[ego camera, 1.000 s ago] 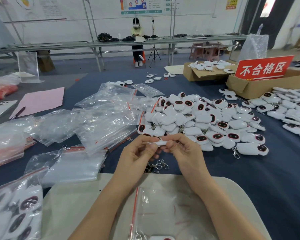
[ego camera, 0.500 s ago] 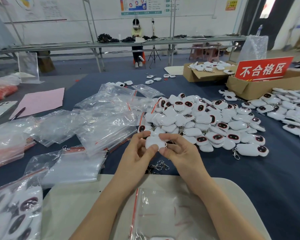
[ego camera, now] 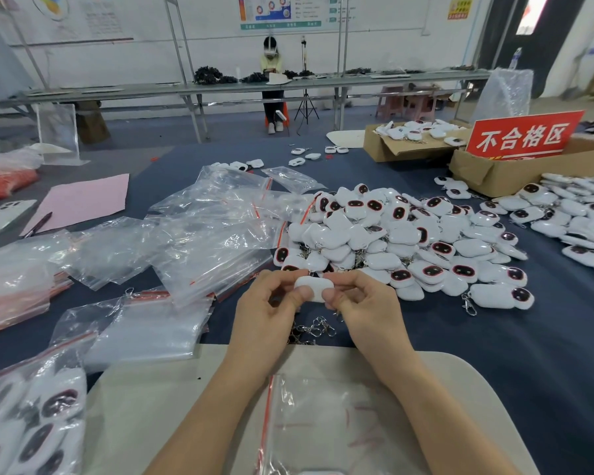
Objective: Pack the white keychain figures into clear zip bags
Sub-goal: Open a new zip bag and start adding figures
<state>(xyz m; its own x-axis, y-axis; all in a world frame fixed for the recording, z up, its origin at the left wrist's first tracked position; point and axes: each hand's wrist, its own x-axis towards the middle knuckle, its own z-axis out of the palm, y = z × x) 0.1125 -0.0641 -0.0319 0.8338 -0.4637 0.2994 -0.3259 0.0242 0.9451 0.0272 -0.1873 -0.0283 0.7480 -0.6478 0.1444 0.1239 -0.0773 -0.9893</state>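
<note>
Held figure face hidden; filled bag cut by btm-left edge; wall poster txt unreadable.

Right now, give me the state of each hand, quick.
Left hand: closed, pinching the white keychain figure at its left end.
Right hand: closed, pinching the same figure's right end.
</note>
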